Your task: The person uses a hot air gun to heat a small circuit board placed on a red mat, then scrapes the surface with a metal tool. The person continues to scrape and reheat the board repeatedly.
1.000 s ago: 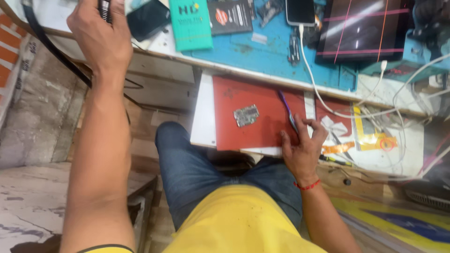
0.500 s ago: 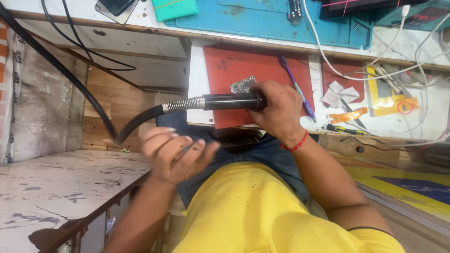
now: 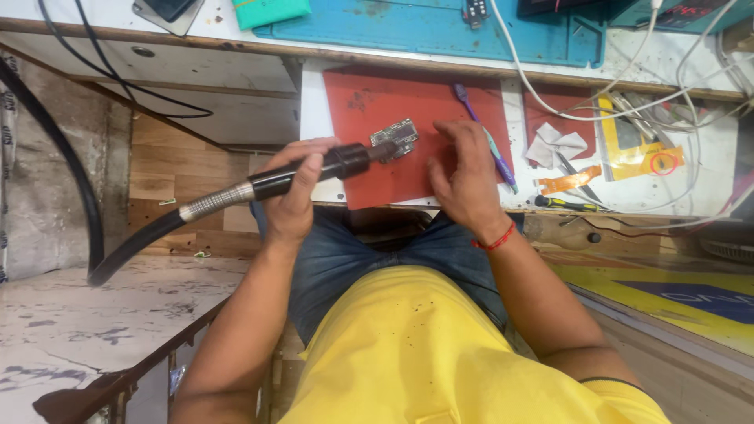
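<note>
Left hand (image 3: 294, 196) wraps its fingers around the black cylindrical hot-air handpiece with its ribbed metal collar and thick black hose (image 3: 314, 171), forearm rising from lower left, wrist bent inward. Nozzle tip points at the small bare circuit board (image 3: 395, 137), which lies on the red rectangular work mat (image 3: 369, 98). Right hand (image 3: 463, 177) rests palm-down on the mat just right of the board, fingers loosely spread, gripping nothing. A purple-handled brush (image 3: 481, 132) lies beside its fingertips.
</note>
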